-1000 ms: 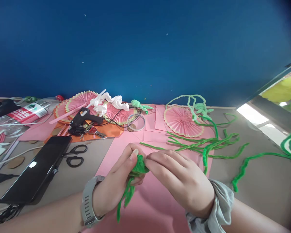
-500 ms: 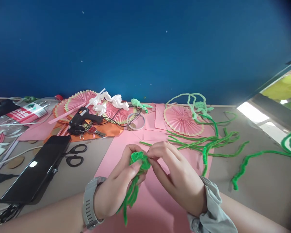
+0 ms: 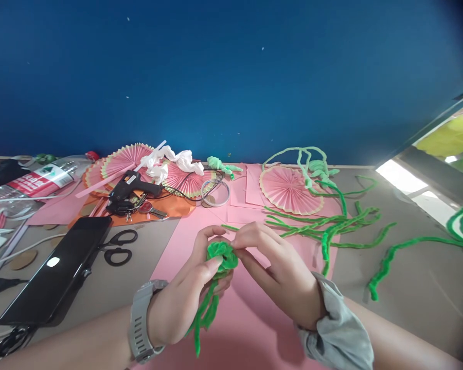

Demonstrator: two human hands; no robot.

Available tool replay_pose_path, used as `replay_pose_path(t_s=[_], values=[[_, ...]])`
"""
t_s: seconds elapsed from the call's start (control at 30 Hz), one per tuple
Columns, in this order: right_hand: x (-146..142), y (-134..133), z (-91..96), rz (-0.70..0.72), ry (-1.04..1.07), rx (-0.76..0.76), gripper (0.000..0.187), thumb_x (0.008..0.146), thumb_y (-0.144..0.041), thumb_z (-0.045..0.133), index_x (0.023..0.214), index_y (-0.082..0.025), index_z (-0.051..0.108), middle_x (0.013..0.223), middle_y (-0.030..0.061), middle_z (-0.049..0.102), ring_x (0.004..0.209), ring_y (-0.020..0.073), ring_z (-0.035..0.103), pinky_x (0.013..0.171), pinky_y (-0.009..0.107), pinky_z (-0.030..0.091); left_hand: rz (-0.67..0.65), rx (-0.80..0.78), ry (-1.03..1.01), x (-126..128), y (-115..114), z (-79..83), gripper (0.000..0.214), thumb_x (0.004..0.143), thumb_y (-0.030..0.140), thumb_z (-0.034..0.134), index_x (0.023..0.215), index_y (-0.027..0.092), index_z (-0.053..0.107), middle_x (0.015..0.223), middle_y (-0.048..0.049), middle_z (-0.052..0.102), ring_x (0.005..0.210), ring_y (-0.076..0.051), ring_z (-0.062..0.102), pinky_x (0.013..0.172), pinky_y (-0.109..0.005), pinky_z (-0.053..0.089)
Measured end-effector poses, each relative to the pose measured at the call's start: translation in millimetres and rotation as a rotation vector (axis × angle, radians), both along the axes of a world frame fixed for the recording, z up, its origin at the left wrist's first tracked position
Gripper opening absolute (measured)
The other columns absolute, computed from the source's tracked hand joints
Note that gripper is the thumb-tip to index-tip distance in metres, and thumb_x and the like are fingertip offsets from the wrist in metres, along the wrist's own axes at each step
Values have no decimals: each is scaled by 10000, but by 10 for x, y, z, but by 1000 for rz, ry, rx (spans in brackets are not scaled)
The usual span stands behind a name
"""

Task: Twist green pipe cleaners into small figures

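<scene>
My left hand (image 3: 187,293) is closed around a green yarn flower (image 3: 227,259), its thumb pressing on the front petals. Several loose green strands (image 3: 204,313) hang below from the bunch. At the flower's right edge, my right hand (image 3: 280,267) pinches with thumb and forefinger; the exact bit between the fingertips is hidden. Both hands are above a pink paper sheet (image 3: 254,318). Fuzzy green yarn pieces (image 3: 332,226) lie beyond my right hand.
Pleated pink paper fans (image 3: 291,190) lie at the back. A black glue gun (image 3: 133,187), keys (image 3: 154,209), scissors (image 3: 119,246), a phone (image 3: 57,267) and a plastic bottle (image 3: 42,180) are on the left. A blue panel (image 3: 231,77) rises behind.
My fingers shift slightly on the flower, and it turns a little so that its dark centre shows more. The surrounding things stay put.
</scene>
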State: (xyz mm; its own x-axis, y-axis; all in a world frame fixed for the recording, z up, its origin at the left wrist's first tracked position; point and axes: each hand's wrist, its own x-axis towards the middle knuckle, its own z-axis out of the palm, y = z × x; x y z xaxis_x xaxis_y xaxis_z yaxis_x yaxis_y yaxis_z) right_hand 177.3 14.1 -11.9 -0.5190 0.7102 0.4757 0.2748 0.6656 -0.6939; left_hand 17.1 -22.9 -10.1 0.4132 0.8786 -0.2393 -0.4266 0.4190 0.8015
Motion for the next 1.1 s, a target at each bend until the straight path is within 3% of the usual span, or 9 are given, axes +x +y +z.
replay_pose_path(t_s=[0.17,0.27,0.57,0.73,0.93,1.1], values=[[57,-26,66,-50,-238,244,223,837,-35,422,998,-167,500,938,82,574,861,169,542,726,300,471,8,25,34,-10,-20,-1,180,896,259,315,1064,284,375,699,27,393,592,-98,360,550,-228,296],[64,-26,66,-11,-283,277,242,830,-28,413,1005,-171,499,931,84,570,854,175,546,724,299,472,3,40,47,-26,-30,-19,187,895,269,320,1074,297,366,711,27,397,608,-96,376,546,-214,313],[44,-6,-6,62,-58,65,214,843,-37,415,984,-177,496,891,61,543,799,127,522,706,252,446,-9,58,167,-32,-14,-9,218,894,219,296,1082,309,360,706,32,376,597,-90,378,521,-183,345],[1,20,68,19,-46,-120,143,849,-62,448,881,-185,513,818,11,549,746,90,513,686,199,419,3,79,259,-43,-18,33,241,899,177,264,1088,304,339,732,26,384,612,-93,372,533,-183,364],[-36,20,63,-4,10,-328,138,837,-73,466,846,-205,506,796,-23,539,737,86,518,687,206,419,-27,72,233,-62,-10,32,214,904,233,273,1088,317,343,779,20,397,615,-90,407,498,-181,360],[-59,-21,92,-24,80,-491,117,833,-91,468,814,-201,503,791,-22,533,731,87,517,640,197,425,-54,223,343,-98,13,68,206,902,225,287,1083,309,336,854,11,408,583,-80,399,492,-196,365]])
